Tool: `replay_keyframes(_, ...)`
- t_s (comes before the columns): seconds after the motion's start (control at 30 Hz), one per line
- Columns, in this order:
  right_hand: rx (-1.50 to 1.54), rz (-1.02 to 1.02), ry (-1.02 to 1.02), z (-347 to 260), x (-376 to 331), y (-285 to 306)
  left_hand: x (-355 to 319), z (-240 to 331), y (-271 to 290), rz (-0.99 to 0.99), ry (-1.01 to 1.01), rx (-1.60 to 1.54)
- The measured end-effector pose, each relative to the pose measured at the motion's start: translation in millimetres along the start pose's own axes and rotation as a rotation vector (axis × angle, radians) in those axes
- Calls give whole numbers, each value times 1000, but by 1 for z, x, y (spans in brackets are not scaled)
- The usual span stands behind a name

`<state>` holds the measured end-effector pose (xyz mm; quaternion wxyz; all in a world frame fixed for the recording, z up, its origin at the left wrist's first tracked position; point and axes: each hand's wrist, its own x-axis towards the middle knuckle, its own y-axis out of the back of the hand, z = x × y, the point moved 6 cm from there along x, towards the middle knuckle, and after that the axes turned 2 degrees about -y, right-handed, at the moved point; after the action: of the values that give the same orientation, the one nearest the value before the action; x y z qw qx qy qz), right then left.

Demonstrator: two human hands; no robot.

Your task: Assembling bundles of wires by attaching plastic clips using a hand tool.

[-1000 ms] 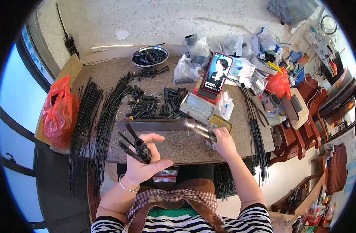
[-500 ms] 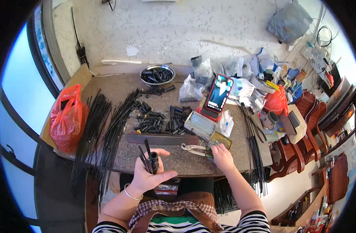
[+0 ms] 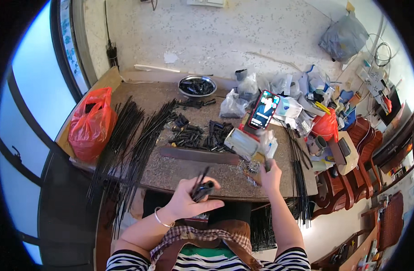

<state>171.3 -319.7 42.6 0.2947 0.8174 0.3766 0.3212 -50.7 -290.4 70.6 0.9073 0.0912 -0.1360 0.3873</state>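
In front of the table's edge, my left hand (image 3: pixel 185 201) is closed around a black tubular part (image 3: pixel 202 190) with short dark rods beside it. The tube's open end faces up, and its lower part is hidden in the palm. At the right, my right hand (image 3: pixel 271 177) grips the dark handle of a pair of pincers (image 3: pixel 268 165). Their metal head is smeared by motion in front of a clear plastic bag. Below them, small metal bits (image 3: pixel 252 168) lie beside a box of thin pale strips (image 3: pixel 241 143).
A dark flat bar (image 3: pixel 199 156) lies before piles of black tubular parts (image 3: pixel 187 135). A metal bowl (image 3: pixel 197 86) holds more. Long black rods (image 3: pixel 141 135) hang over the front edge. A lit phone (image 3: pixel 264 109) stands near plastic bags; a red bag (image 3: pixel 91 128) sits left.
My right hand has lifted the pincers off the table and raised them. My left hand has tilted the black tubular part toward the right. The whole view has shifted slightly.
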Motion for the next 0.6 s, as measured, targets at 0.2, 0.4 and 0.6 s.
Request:
replay_keyframes(0.2, 1407, -243, -280, -90, -65, -28, 2, 4, -3, 132, -110, -17)
replay_keyframes(0.4, 1481, -223, -97, -110, -84, -36, -6, -1, 0, 223, -128, -80)
replay_keyframes(0.6, 1106, 149, -67, -107, -73, -15, -17, 8, -12, 119, -267, 156)
